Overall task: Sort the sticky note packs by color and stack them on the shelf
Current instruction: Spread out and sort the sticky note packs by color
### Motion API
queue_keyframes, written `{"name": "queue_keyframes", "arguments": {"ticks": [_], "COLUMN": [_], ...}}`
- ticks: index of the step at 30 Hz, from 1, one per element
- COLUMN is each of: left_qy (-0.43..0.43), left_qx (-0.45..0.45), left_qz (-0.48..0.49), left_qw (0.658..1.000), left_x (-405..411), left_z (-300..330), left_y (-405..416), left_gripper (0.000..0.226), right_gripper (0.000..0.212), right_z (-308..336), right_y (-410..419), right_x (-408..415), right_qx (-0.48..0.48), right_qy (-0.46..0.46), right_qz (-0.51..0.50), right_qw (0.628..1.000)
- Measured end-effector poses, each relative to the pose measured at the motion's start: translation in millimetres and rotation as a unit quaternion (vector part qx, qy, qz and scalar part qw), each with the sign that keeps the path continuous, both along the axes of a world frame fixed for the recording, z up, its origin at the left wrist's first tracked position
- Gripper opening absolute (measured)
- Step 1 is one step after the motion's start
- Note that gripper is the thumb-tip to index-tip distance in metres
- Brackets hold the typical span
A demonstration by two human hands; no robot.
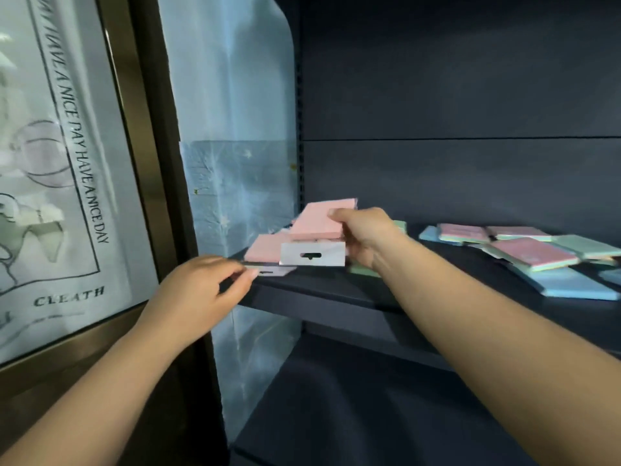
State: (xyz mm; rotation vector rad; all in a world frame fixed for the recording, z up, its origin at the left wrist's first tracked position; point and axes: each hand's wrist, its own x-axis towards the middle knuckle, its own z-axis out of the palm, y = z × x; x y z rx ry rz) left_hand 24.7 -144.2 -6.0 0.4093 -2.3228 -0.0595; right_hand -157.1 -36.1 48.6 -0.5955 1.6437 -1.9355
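Dark shelf (336, 290), loose mixed packs (534, 253)

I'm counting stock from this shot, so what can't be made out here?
- Head view: the right hand and its tilted pink pack cover the pink stack; depth unknown.
- A green pack hides behind that hand.
- The frame's right edge cuts off the loose packs.

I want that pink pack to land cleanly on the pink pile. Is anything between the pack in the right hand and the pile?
Nothing visible. The right hand holds the pink pack tilted just above the pink pile; the left hand pinches a hang tab at the pile's front edge, clear of the top.
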Motion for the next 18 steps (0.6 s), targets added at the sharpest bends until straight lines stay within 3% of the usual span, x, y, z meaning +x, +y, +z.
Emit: {"name": "queue_keyframes", "arguments": {"ticks": [2, 5, 9, 12, 18], "left_qy": [0.009, -0.004, -0.001, 0.007, -0.004], "left_qx": [0.013, 0.025, 0.033, 0.046, 0.000], "left_qz": [-0.001, -0.021, -0.045, -0.056, -0.100], "left_qw": [1.000, 0.999, 0.998, 0.997, 0.995], "left_x": [5.7, 5.1, 0.3, -7.2, -25.7], "left_z": [-0.7, -4.0, -8.6, -10.2, -4.1], "left_y": [-23.6, -49.6, -71.3, -79.4, -69.7], "left_gripper": [0.061, 0.060, 0.061, 0.064, 0.060], "right_gripper": [0.012, 0.008, 0.034, 0.039, 0.038], "right_z": [-6.4, -11.2, -15.5, -19.1, -14.2], "right_y": [-33.2, -68.5, -92.2, -86.3, -63.5], "right_x": [4.1, 4.1, -4.8, -5.8, -1.0], "right_qx": [0.008, 0.014, 0.129, 0.173, 0.302], "right_qy": [-0.014, -0.029, 0.105, 0.200, 0.339], "right_qz": [-0.022, -0.078, -0.135, -0.123, -0.136], "right_qw": [1.000, 0.996, 0.977, 0.956, 0.881]}}
